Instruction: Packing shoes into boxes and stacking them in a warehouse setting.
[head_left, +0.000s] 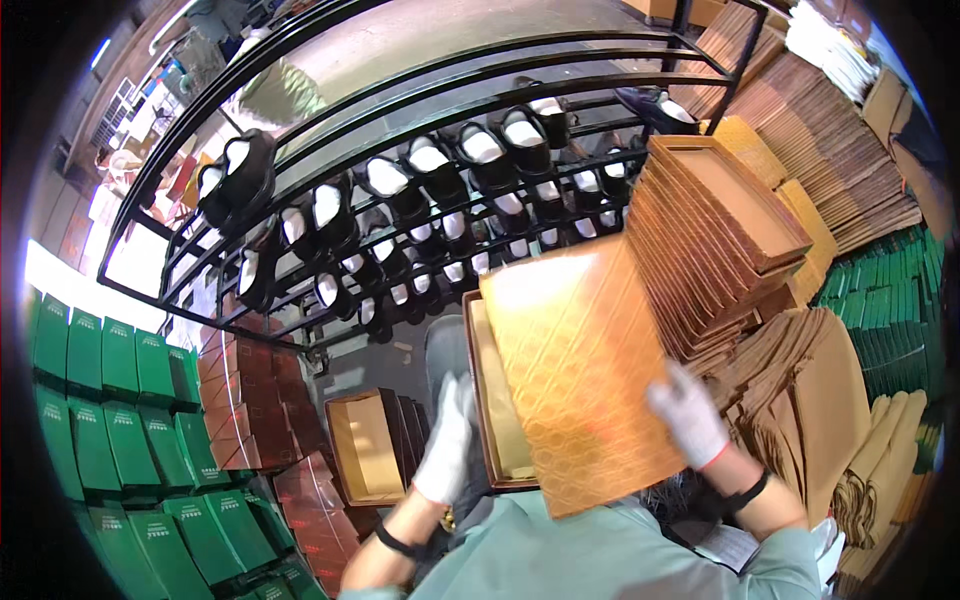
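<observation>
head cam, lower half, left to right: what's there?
Green boxes → dark red boxes → open box → left hand → gold quilted lid → right hand → brown paper bags

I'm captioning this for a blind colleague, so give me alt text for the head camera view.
Two white-gloved hands, left hand and right hand, hold a golden-orange quilted-pattern box lid over an open brown shoe box. Behind stands a black metal rack of black shoes, with stacked brown lids at right and green boxes at left.
</observation>
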